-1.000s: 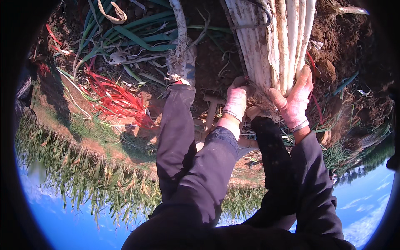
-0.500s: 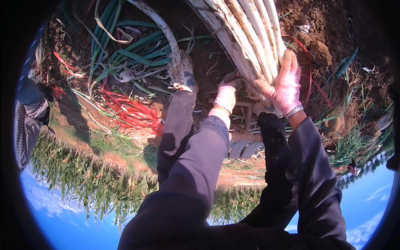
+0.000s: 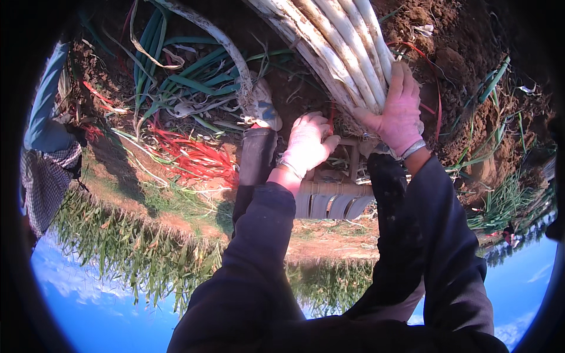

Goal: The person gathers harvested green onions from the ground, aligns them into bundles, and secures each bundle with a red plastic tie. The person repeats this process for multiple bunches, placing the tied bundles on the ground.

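Note:
A thick bundle of long white-stalked green onions (image 3: 335, 53) slants down from the top of the view, its root ends towards me. My right hand (image 3: 400, 115), in a pink-palmed work glove, grips the bundle's right side near the roots, thumb on top and fingers along the stalks. Just left of the roots is my left hand (image 3: 308, 144), gloved alike, with curled fingers. A thin red plastic strip (image 3: 332, 112) runs between its fingertips and the bundle; the fingers seem closed on it, though their tips are partly hidden.
A pile of red strips (image 3: 191, 156) lies on the soil to the left, below loose green onions (image 3: 200, 82). A small slatted stool (image 3: 335, 200) stands between my legs. Another person's blue sleeve (image 3: 47, 106) shows at the far left. More green onions (image 3: 506, 200) lie at right.
My left hand has come out from beside the roots, moving left and turning its back up, with the red strip now showing by its fingers. My right hand stays on the bundle.

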{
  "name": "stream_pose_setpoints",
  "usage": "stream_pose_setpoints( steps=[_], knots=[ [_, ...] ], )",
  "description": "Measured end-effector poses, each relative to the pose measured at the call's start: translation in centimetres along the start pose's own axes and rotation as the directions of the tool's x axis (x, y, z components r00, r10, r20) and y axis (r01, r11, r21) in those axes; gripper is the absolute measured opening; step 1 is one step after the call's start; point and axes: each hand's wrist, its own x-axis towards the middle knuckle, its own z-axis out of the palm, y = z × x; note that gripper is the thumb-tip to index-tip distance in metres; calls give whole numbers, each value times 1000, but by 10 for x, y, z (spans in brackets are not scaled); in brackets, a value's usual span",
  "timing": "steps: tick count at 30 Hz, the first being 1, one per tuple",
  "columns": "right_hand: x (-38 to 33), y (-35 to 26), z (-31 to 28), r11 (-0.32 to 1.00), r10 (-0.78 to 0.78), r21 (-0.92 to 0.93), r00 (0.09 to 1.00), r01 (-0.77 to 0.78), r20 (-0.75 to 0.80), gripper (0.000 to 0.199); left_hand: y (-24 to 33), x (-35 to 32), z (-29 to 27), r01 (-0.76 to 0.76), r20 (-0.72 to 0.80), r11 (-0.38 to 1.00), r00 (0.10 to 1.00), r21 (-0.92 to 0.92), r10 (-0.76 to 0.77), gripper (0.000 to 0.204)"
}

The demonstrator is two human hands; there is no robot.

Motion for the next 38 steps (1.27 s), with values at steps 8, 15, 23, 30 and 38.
stream_pose_setpoints(
  steps=[8, 15, 23, 30, 38],
  knots=[
    [-6, -20, 4, 988, 129, 75, 991, -131, 41, 129, 50, 6, -83, -285, 229, 925, 946, 251, 229, 16],
    [-7, -15, 5, 992, 83, 92, 995, -88, 54, 128, 74, 7, -72, 788, 756, 564, 520, -245, -398, 25],
    [-15, -19, 25, 984, 143, 102, 989, -147, 43, 102, 139, 77, -94, 585, 738, 748, 646, -313, -196, 24],
    [-12, -15, -11, 963, 148, 181, 954, -198, 259, 101, 168, 127, -75, 564, 690, 823, 568, 71, -449, 20],
    [11, 0, -31, 946, 146, 197, 880, -258, 452, 64, 240, 239, -20, 341, 681, 936, 665, 88, -306, 33]
  ],
)
